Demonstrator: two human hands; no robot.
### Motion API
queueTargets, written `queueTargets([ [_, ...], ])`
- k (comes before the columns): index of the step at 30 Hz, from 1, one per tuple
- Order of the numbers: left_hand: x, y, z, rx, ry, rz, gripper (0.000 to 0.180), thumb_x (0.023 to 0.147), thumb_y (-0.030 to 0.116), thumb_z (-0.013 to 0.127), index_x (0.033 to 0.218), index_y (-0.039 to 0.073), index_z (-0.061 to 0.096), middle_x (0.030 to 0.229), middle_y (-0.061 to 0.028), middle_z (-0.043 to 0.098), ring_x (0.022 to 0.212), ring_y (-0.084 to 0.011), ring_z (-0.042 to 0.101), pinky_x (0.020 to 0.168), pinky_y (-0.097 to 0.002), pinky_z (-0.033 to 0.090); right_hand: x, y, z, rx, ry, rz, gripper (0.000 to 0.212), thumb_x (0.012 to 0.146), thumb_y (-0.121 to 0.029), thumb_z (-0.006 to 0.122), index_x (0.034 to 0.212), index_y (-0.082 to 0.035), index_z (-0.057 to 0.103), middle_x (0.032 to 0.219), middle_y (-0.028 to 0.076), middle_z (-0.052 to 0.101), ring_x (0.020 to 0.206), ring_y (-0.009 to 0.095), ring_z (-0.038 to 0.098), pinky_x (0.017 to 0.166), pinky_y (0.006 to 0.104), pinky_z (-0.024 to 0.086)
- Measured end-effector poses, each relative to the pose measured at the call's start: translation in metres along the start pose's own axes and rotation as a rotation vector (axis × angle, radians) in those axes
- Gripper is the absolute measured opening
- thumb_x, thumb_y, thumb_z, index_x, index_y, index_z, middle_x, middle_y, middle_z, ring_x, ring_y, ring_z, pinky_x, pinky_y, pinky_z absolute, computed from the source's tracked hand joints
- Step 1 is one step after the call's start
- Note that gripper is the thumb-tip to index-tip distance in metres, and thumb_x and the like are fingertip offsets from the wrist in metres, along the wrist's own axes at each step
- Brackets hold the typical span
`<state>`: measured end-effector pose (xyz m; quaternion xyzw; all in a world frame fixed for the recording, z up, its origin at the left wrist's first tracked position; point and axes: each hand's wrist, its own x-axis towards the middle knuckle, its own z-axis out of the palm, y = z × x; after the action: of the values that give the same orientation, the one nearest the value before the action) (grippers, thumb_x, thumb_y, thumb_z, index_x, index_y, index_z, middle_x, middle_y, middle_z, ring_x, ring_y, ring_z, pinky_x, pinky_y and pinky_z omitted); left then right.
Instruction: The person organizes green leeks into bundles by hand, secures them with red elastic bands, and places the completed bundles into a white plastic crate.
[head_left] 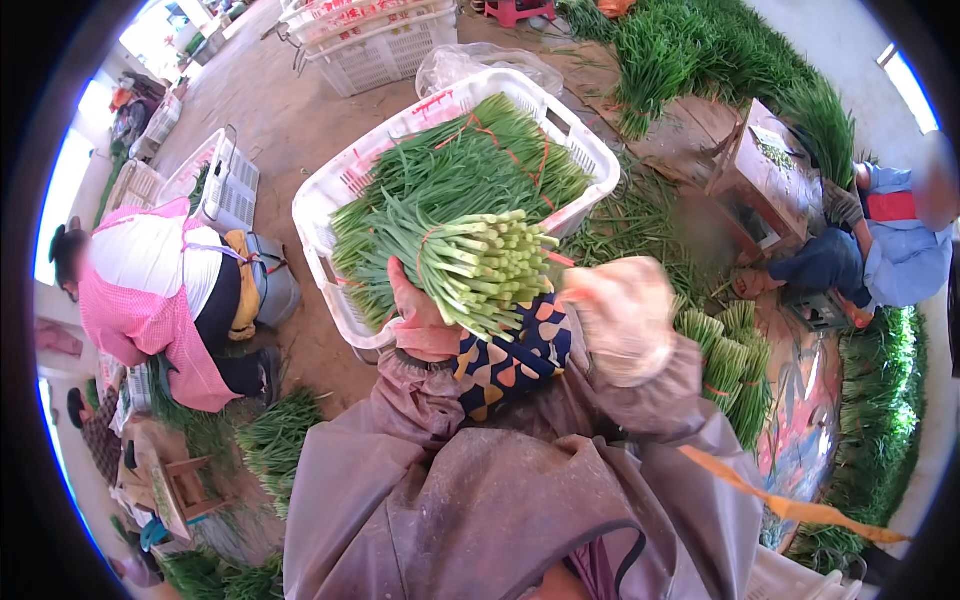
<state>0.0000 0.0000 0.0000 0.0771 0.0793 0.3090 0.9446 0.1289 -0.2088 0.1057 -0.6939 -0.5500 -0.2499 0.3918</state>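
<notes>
My left hand [420, 315] is closed round the near side of a bundle of chives [480, 265], its thick pale-green cut ends pointing right and its dark leaves left. A thin red band circles the bundle. To the right, my right hand [625, 315] is blurred by motion, its fingers curled in; a short red band [560, 259] sticks out from them toward the stem ends. Under the bundle stands a white plastic crate [318, 205], filled with more chives [440, 165], some tied with red bands. A dark patterned sleeve cover [515, 345] shows below the stems.
Stacked white crates [385, 60] stand beyond, beside a clear plastic bag [490, 65]. Tied bundles [735, 370] lie right of my knee, with loose cuttings [640, 225] on the floor. One person [150, 290] bends at the left; another [890, 240] sits right by a wooden stand [765, 180].
</notes>
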Motion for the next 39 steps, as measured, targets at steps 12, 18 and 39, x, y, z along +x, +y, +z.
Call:
queueTargets([
  [12, -0.006, 0.011, 0.004, 0.091, 0.172, 0.029, 0.069, 0.096, 0.062, 0.028, 0.139, 0.011, 0.048, 0.136, -0.0123, 0.054, 0.122, -0.0337, 0.052, 0.105, -0.0476, 0.041, -0.027, 0.084, -0.028, 0.274, -0.439, 0.323, 0.034, 0.082, -0.018, 0.073, 0.114, -0.009, 0.065, 0.098, 0.010, 0.066, 0.086, 0.024, 0.065, 0.075, 0.0340, 0.053],
  [18, -0.001, 0.016, -0.011, 0.094, 0.001, -0.001, 0.077, 0.093, 0.067, 0.034, 0.141, 0.008, 0.045, 0.140, -0.0159, 0.050, 0.129, -0.0368, 0.046, 0.110, -0.0534, 0.034, -0.019, -0.024, 0.032, 0.391, -0.294, 0.003, 0.020, 0.076, -0.016, 0.072, 0.090, -0.018, 0.058, 0.075, 0.001, 0.053, 0.069, 0.023, 0.058, 0.058, 0.0376, 0.047],
  [39, 0.003, 0.023, 0.013, 0.259, 0.020, 0.238, 0.063, 0.097, 0.056, 0.038, 0.130, 0.004, 0.053, 0.119, -0.0142, 0.063, 0.104, -0.0290, 0.063, 0.095, -0.0439, 0.050, -0.007, -0.003, 0.015, 0.397, -0.530, -0.023, 0.030, 0.072, -0.016, 0.074, 0.102, -0.017, 0.067, 0.088, 0.002, 0.065, 0.082, 0.027, 0.061, 0.075, 0.0396, 0.050],
])
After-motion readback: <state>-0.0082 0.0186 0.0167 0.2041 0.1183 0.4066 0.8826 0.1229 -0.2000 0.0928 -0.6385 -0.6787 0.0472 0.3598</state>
